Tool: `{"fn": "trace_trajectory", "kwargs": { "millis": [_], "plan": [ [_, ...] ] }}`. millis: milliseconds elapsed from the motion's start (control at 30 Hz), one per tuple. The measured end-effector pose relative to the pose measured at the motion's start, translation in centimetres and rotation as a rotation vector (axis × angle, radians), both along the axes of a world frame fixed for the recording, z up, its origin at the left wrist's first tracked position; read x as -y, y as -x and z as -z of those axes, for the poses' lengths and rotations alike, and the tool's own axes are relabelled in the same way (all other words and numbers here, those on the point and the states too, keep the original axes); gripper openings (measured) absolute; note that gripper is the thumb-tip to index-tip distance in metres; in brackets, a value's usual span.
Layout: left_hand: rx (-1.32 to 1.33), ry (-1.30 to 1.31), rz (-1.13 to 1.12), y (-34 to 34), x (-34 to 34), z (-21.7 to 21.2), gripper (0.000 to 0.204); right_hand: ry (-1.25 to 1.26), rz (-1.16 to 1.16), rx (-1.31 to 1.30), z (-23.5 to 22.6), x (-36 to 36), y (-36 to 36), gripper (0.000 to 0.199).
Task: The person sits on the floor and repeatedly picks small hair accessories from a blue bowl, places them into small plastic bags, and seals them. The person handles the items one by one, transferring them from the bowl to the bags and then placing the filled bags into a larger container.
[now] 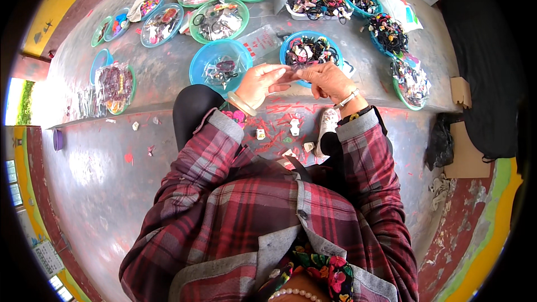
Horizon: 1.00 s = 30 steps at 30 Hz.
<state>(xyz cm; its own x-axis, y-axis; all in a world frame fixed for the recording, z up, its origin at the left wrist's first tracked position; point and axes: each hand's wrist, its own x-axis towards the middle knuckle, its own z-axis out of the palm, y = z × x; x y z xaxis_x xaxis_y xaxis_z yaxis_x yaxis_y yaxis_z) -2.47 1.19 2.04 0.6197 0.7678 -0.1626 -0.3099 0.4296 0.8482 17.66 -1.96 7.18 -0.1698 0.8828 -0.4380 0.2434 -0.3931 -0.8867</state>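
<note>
Above grey floor (123,190) — hands (254,86) (331,81) close together, cannot tell if gripping; yellow wall (55,8) far left.

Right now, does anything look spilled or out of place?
Yes: red strips and small white pieces lie scattered on the ground left of the white shoe. They look odd because other little things sit in bowls. Maybe they were dropped.

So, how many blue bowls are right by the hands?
2: one blue bowl beyond the left hand, off to its left; a second blue bowl beyond the right hand, which partly hides it.
</note>
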Motion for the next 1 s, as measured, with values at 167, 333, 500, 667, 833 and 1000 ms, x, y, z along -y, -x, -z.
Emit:
{"fn": "trace_trajectory", "kwargs": {
  "millis": [167, 333, 500, 667, 833, 1000],
  "plan": [
    [-0.010, -0.030, 0.026, 0.0, 0.4, -0.9, 0.032, -0.054, 0.056, -0.199, 0.5, 0.1, 0.2, 0.025],
    [0.034, -0.051, 0.045, 0.1, 0.4, -0.5, 0.032, 0.000, 0.003, -0.132, 1.4, -0.3, -0.1, 0.026],
    [0.042, -0.065, 0.028, 0.0, 0.7, -0.8, 0.031, -0.036, 0.027, -0.244, 0.7, 0.2, 0.5, 0.030],
    [0.059, -0.052, 0.049, -0.2, 0.6, -0.9, 0.035, -0.019, -0.022, -0.208, 1.2, -0.1, 0.0, 0.036],
    [0.006, -0.098, 0.009, -0.2, 0.7, -0.3, 0.038, -0.033, -0.094, -0.258, 1.8, -0.1, 0.3, 0.040],
    [0.030, -0.098, -0.011, -0.3, 1.0, -0.3, 0.036, -0.039, -0.104, -0.239, 1.5, 0.0, 0.4, 0.042]
  ]
}}
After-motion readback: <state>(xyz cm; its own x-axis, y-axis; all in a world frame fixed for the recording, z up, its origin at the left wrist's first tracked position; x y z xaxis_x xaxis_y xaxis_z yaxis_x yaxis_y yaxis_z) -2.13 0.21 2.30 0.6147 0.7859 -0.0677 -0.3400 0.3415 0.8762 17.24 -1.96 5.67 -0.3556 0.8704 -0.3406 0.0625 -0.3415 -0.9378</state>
